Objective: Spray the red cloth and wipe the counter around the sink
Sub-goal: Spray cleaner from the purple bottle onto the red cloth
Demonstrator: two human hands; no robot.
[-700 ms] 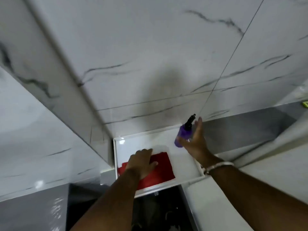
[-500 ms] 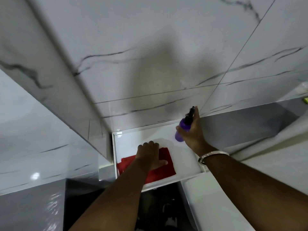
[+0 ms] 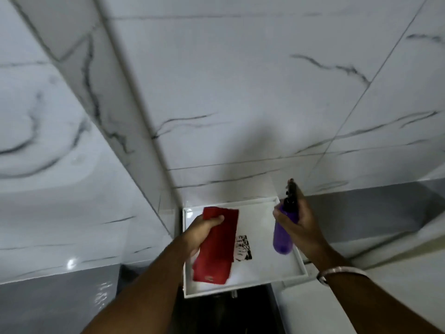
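- Marble-veined wall tiles [image 3: 240,80] are seen behind a white tray [image 3: 265,213].
- Above the tray, the red cloth [image 3: 216,249] is clenched in the left hand [image 3: 202,235].
- The purple spray bottle [image 3: 283,235], right of the cloth, is grasped by the right hand [image 3: 301,227].
- The cloth could be missed if the nozzle is misaimed.

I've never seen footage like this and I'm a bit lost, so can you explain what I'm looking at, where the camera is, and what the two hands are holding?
There is no machine here. The camera sits on a person's head and looks forward and down, so both arms reach in from the bottom of the picture. The left hand grips a red cloth that hangs over a white tray. The right hand holds a purple spray bottle with a black nozzle on top. A small black-and-white printed patch shows on the tray floor. Behind it all are white marble-look wall tiles.
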